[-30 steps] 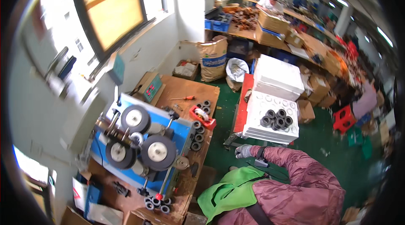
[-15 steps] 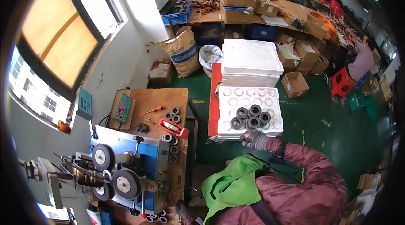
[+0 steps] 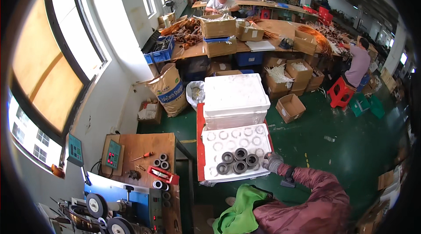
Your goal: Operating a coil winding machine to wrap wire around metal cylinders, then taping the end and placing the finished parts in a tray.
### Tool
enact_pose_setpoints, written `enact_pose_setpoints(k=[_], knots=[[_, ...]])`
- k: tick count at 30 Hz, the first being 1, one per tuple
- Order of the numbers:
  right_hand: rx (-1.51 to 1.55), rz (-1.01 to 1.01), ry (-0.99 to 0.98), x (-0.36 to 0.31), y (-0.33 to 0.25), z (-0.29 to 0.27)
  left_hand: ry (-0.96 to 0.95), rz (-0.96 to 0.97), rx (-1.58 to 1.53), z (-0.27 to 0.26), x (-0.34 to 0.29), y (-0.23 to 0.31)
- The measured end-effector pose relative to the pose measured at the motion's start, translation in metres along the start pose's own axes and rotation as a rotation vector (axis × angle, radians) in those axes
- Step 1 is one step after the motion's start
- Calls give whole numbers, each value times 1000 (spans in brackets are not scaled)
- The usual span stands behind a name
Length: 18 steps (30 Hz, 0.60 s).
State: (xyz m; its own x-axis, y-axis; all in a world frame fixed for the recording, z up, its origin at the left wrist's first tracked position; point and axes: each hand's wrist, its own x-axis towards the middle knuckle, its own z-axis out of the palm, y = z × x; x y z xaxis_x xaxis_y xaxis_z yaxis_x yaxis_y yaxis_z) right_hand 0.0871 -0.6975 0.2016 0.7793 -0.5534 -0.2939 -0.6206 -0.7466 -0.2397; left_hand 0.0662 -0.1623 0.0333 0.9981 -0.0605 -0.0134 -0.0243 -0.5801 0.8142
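Note:
My right hand (image 3: 274,163), in a grey glove, reaches from the right to the right edge of a white foam tray (image 3: 211,147). Its fingers are at that edge; whether they grip it is too small to tell. On the tray stand several dark rings (image 3: 240,166), grouped near its front, left of the hand. Rows of round marks cover the tray's top. My left hand is out of view. A green cloth (image 3: 240,210) hangs over my front.
Behind the tray is a white foam box (image 3: 237,93). At left, a wooden bench (image 3: 153,142) carries a blue machine with rollers (image 3: 118,194), a control box (image 3: 113,154), a screwdriver (image 3: 143,156), a red tape dispenser (image 3: 163,175) and more rings (image 3: 164,165). Two people work farther off.
My view has tilted up and shifted right. My right hand has moved from the tray's front edge to its right edge. My left hand, formerly by the bench, has left view.

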Motion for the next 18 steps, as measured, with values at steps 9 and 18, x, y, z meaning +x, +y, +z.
enact_pose_setpoints(k=[9,18], knots=[[-798,-292,840,131,196,202,-233,222,389,-7,0,52],[494,437,630,105,93,130,100,-674,84,-54,-178,-79]])
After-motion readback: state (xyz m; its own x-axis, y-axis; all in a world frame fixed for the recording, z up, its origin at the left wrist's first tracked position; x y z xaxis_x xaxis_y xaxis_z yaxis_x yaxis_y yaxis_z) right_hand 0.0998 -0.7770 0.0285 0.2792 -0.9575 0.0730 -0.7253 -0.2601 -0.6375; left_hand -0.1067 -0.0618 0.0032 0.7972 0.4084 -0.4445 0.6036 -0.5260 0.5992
